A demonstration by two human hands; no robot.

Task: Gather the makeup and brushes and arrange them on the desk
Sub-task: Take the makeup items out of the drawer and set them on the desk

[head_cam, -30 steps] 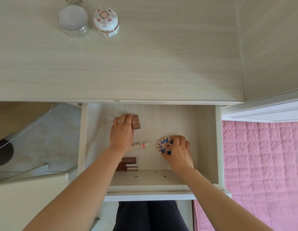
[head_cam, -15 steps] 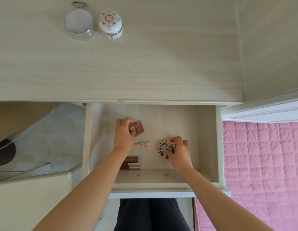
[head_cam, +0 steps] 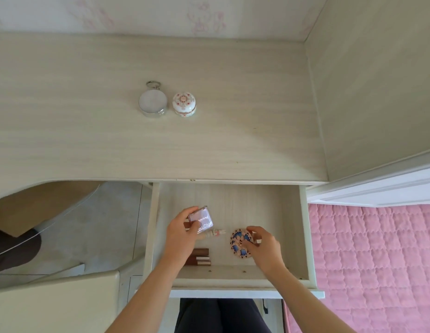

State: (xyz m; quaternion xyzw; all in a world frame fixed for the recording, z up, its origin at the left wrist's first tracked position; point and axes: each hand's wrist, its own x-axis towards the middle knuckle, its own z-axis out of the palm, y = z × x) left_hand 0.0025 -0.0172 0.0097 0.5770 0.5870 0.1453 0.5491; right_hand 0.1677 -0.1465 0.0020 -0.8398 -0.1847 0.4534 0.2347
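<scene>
Two hands in the open drawer (head_cam: pixel 305 236), each closed on one piece of makeup.

We see our left hand (head_cam: pixel 181 235) gripping a small square compact (head_cam: pixel 201 221), tilted and lifted off the drawer floor, while our right hand (head_cam: pixel 265 246) pinches the rim of a round patterned compact (head_cam: pixel 240 242); whether it has cleared the floor we cannot tell. The desk (head_cam: pixel 89 145) lies straight ahead, beyond the drawer, where a silver tin (head_cam: pixel 152 103) and a floral pot (head_cam: pixel 184 104) stand side by side. A slim tube (head_cam: pixel 215 233), long axis left to right, lies between the hands, nearer our left. Brown lipstick tubes (head_cam: pixel 200 257) are partly hidden by the left wrist. No brushes are visible.
</scene>
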